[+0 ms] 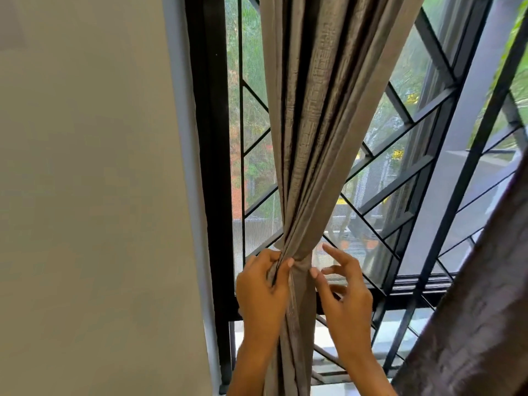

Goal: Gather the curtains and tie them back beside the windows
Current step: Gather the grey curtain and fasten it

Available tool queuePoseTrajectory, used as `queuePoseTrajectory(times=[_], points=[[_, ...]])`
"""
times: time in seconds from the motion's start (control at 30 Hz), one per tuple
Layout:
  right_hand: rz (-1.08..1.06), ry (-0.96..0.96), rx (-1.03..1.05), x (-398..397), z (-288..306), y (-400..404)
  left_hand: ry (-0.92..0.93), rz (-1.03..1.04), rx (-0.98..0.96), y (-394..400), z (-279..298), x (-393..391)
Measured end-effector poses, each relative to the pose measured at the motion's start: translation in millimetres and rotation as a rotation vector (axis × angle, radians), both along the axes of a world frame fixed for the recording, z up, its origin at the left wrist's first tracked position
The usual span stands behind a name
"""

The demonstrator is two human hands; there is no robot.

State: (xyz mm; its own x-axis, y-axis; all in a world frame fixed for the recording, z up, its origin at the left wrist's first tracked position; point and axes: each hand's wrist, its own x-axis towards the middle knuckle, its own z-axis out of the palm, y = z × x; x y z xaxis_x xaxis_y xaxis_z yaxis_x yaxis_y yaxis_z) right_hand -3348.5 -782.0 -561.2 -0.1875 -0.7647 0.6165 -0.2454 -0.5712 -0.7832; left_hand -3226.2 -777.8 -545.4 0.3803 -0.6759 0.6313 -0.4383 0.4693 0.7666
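— Hands first: what are they doing?
— Both hands sit at the curtain's narrow waist. The left hand (261, 284) has its fingers and thumb curled round the bunched folds, pinching the cloth. The right hand (344, 292) is spread, fingers apart and mostly straight, with the thumb tip touching the right side of the bundle.

— Now the room, biggest thing down.
— A plain pale wall (91, 195) fills the left side. Next to it stands the window (380, 178), with a black frame, diagonal black bars and greenery blurred outside.

— And the curtain itself?
— The grey curtain (317, 110) hangs in front of the window's left part, near the frame; it is wide at the top and gathered tight where the hands meet it, then falls straight down between the forearms. A second, darker curtain (483, 307) crosses the lower right corner.

— Any tie around it?
— I cannot tell; the left hand covers that spot.
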Motion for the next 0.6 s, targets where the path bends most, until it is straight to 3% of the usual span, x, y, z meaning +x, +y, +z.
queuePoseTrajectory(times=[0.13,0.33,0.5,0.6], points=[[0.002,0.159,-0.082,8.4,-0.7,4.9,0.069,-0.082,0.005,2.6,0.9,2.3],[0.028,0.178,-0.15,16.6,-9.1,8.8,0.145,-0.07,0.021,11.3,1.9,-9.4],[0.16,-0.083,0.024,6.3,3.0,8.8,0.083,0.008,-0.006,12.4,2.8,-8.3],[0.16,-0.078,0.121,-3.1,11.9,6.8,0.139,-0.159,0.022,10.1,7.9,0.9]])
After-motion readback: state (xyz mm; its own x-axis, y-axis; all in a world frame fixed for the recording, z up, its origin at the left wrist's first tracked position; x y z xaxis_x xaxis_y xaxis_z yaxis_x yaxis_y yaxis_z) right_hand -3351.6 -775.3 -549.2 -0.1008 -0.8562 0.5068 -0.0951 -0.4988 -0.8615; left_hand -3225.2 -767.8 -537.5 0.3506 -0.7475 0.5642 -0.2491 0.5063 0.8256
